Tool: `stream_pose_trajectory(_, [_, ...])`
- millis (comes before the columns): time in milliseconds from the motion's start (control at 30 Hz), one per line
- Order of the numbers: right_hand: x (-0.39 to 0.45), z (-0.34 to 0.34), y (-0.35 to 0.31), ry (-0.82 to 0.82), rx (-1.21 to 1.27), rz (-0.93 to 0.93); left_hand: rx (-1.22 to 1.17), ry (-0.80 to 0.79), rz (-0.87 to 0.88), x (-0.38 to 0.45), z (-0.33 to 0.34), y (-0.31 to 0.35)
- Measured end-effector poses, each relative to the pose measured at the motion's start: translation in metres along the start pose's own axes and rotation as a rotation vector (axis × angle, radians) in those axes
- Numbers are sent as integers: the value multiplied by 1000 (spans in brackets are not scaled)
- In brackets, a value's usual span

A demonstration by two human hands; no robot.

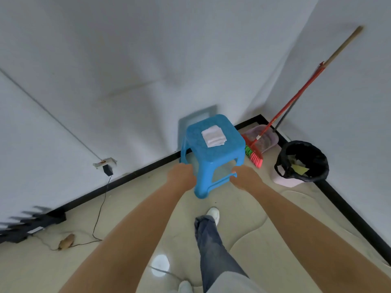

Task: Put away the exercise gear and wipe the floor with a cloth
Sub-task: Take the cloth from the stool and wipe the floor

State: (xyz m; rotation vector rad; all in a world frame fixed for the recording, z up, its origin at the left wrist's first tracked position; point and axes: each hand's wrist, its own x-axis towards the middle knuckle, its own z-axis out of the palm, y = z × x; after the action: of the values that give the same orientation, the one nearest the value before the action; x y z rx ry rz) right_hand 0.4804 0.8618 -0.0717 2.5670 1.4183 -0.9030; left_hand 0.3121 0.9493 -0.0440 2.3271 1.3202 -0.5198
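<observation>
Near the corner of the room, I see a blue plastic stool (pixel 211 144) standing on the pale tiled floor (pixel 131 208), close to the white wall (pixel 105 70) and its black skirting (pixel 135 172). On the stool's seat lies a folded white cloth (pixel 213 135), flat and slightly off centre toward the far right.

Left hand (pixel 181 174): curled about the stool's left side at leg height; its fingertips pass behind the plastic and are hidden from me. Right hand (pixel 245 176): wrapped around the lower crossbar on the stool's right side, the fingers again largely concealed by the bar. Both forearms run out of the lower edge of the view.

Right of the stool, a red broom (pixel 257 158) leans into the corner with its bristles resting beside a pink dustpan (pixel 268 140); part of the pan is masked by the broom head. A bin lined with a black bag (pixel 302 161) stands further right; I can make out yellowish scraps inside but cannot identify them.

At left, a black adapter (pixel 108 169) hangs from a wall socket, its cable (pixel 99 216) trailing over the floor. A dark toothed object (pixel 31 223) at the far left is blurred and cut off. My view also catches one trouser leg (pixel 211 250) and a white shoe (pixel 214 213).
</observation>
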Motion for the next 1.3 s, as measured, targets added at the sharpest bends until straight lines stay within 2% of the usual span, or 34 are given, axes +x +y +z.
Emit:
stream_pose_trajectory(200, [137, -39, 6, -48, 19, 21, -17, -75, -25, 130, -32, 4])
stream_pose_trajectory(400, [225, -62, 19, -97, 45, 66, 49, -129, -3, 239, -45, 12])
stream_pose_trajectory(533, [283, -44, 21, -110, 7, 80, 35, -199, 35, 300, -22, 24])
stream_pose_trajectory(700, [344, 2, 26, -116, -81, 36, 28, -203, 86, 370, 26, 30])
stream_pose_trajectory(733, [354, 9, 27, -105, -94, 32, 36, -197, 119, 380, 36, 28])
stream_pose_trajectory(800, [374, 24, 30, 56, -79, -33, 36, -188, 195, 398, 52, 27])
stream_pose_trajectory(867, [389, 41, 39, 114, -113, -90, -15, -179, 267, 410, 67, 26])
stream_pose_trajectory(1000, [401, 70, 60, 122, -31, -173, -80, -61, 376, 425, 95, 21])
stream_pose_trajectory(1133, [406, 75, 69, 176, 35, -256, -64, 42, 392, 428, 111, 22])
stream_pose_trajectory(1300, [412, 74, 69, 160, 60, -317, -80, 64, 388, 425, 124, 22])
